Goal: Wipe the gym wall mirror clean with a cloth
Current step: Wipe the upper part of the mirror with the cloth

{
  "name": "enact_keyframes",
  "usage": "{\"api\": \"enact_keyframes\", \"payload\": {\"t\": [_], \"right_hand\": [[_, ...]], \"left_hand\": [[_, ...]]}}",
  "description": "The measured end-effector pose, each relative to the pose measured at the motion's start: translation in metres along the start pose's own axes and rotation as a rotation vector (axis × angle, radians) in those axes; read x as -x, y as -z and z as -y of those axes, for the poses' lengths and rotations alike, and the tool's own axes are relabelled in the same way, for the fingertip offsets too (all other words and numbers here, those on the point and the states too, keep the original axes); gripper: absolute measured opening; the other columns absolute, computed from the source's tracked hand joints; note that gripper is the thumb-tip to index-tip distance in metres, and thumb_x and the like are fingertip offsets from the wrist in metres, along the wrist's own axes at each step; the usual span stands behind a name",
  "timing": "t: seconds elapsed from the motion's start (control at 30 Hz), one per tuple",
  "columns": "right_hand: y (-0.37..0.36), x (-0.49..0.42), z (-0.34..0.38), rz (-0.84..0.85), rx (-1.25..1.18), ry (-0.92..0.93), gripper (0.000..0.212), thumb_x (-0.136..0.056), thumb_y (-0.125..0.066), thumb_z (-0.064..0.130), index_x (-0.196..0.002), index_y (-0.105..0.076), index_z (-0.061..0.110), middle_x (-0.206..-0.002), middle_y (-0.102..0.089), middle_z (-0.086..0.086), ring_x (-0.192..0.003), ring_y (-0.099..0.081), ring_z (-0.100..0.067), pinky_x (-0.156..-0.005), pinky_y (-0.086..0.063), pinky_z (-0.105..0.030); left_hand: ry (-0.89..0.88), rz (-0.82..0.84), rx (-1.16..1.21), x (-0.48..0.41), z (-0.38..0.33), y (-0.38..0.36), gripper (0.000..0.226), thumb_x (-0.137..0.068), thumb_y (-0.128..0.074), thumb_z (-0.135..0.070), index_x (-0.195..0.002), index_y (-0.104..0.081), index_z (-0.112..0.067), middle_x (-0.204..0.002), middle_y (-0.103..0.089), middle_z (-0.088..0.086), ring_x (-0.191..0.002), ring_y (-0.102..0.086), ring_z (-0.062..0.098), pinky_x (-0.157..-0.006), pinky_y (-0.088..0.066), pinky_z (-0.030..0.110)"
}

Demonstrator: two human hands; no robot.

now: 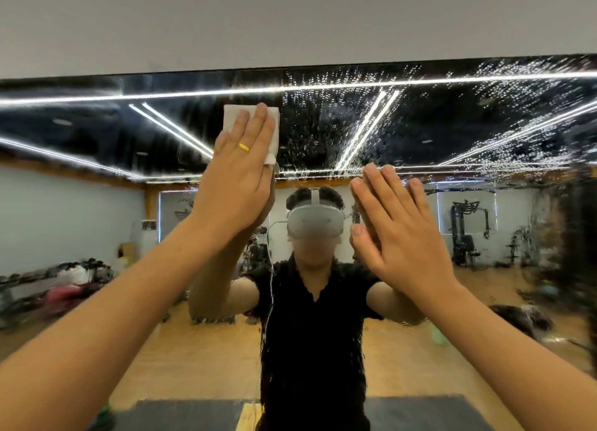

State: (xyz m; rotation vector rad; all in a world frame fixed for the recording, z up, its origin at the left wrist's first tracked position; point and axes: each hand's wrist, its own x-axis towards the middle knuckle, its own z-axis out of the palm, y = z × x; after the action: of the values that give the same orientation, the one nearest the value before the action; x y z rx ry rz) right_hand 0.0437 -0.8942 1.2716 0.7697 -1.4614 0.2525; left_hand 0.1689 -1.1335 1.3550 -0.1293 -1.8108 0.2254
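The left hand [239,185], fingers straight and close together, presses a folded white cloth [233,113] flat against the mirror [484,210], up and to the left of the reflected headset [315,224]. A gold ring [244,147] sits on one finger. The right hand [400,233] lies flat on the glass just right of the headset, fingers straight and slightly spread, holding nothing. Water droplets [517,113] speckle the glass above and right of the headset.

This is a gym: a long wall mirror [452,133] reflects a broad hall with a pale wooden floor [200,366], dark exercise mats [181,414], a black cable weight machine [465,233] against the far wall and white strip lights [365,130] crossing a black ceiling.
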Motion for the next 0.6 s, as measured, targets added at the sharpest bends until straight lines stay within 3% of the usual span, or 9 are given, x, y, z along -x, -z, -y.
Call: {"api": "enact_keyframes", "payload": {"t": [0.23, 0.4, 0.6], "right_hand": [[-0.002, 0.0, 0.0, -0.006, -0.011, 0.002, 0.065, -0.104, -0.037, 0.043, -0.162, -0.028, 0.016, -0.171, -0.018, -0.006, -0.16, -0.011, -0.023, -0.128, -0.011, -0.054], [-0.003, 0.0, 0.001, -0.011, -0.012, 0.001, 0.064, -0.104, -0.04, 0.042, -0.162, -0.03, 0.016, -0.171, -0.019, -0.006, -0.159, -0.012, -0.024, -0.127, -0.015, -0.056], [-0.003, 0.001, -0.002, -0.006, 0.0, 0.009, 0.065, -0.104, -0.04, 0.042, -0.162, -0.028, 0.016, -0.172, -0.017, -0.006, -0.16, -0.01, -0.024, -0.127, -0.015, -0.056]], "left_hand": [[0.038, 0.002, -0.036, -0.069, -0.01, 0.014, 0.061, -0.111, -0.029, -0.023, -0.166, -0.003, -0.016, -0.174, 0.003, 0.002, -0.16, 0.007, 0.021, -0.125, 0.009, 0.035], [0.05, -0.04, -0.054, -0.067, -0.018, 0.005, 0.063, -0.108, -0.032, -0.02, -0.166, -0.008, -0.013, -0.174, -0.003, 0.005, -0.16, 0.002, 0.024, -0.127, 0.005, 0.037], [-0.017, -0.002, -0.014, -0.02, -0.02, -0.003, 0.068, -0.099, -0.019, -0.028, -0.165, -0.018, -0.013, -0.173, -0.012, 0.006, -0.16, -0.004, 0.023, -0.129, 0.0, 0.042]]}}
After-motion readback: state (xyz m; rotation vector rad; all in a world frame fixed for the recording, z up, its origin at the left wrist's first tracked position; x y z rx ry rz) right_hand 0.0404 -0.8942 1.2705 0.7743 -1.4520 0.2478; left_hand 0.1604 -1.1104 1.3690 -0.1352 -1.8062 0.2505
